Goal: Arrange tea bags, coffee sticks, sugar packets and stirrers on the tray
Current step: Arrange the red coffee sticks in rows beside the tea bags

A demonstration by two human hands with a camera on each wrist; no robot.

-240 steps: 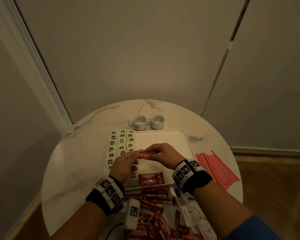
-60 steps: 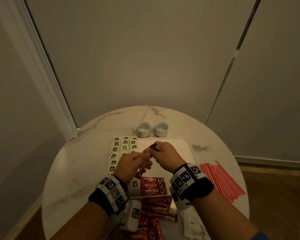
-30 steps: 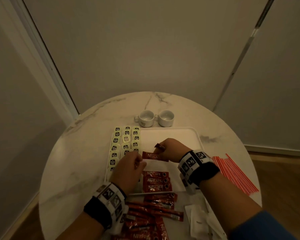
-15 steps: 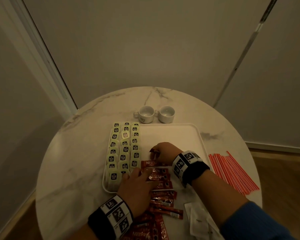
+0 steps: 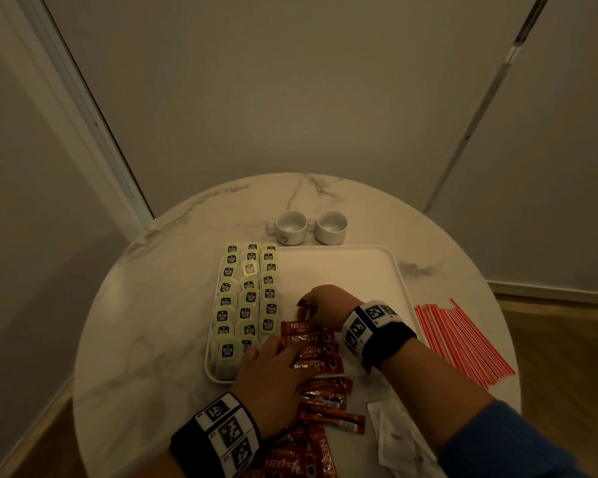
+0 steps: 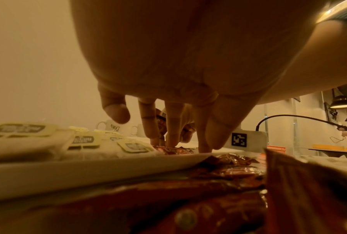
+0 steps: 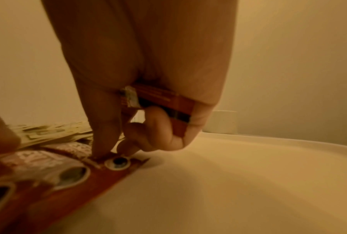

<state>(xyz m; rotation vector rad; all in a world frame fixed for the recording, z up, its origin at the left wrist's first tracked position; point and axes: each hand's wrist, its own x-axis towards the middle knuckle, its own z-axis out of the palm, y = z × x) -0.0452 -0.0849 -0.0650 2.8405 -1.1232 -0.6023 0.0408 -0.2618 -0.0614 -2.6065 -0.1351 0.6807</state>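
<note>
A white tray [image 5: 359,270] holds three columns of tea bags [image 5: 249,298] on its left side. Beside them, at the near edge, lies a row of red coffee sticks [image 5: 313,346]. My left hand [image 5: 273,360] rests on that row's left end, its straight fingers [image 6: 168,142] pressing down. My right hand [image 5: 320,307] is at the far end of the row; its curled fingers grip spare coffee sticks [image 7: 164,98] against the palm. Its thumb and forefinger touch the farthest stick [image 7: 116,164] in the row.
Loose coffee sticks [image 5: 325,398] lie on the marble table just in front of the tray. White sugar packets [image 5: 394,432] lie at the near right, red stirrers [image 5: 463,343] to the tray's right. Two white cups [image 5: 290,226] stand behind the tray. The tray's right half [image 7: 248,174] is bare.
The stick that both hands held above the tray a second ago now lies at the far end of the row. My left hand has dropped onto the row's left end.
</note>
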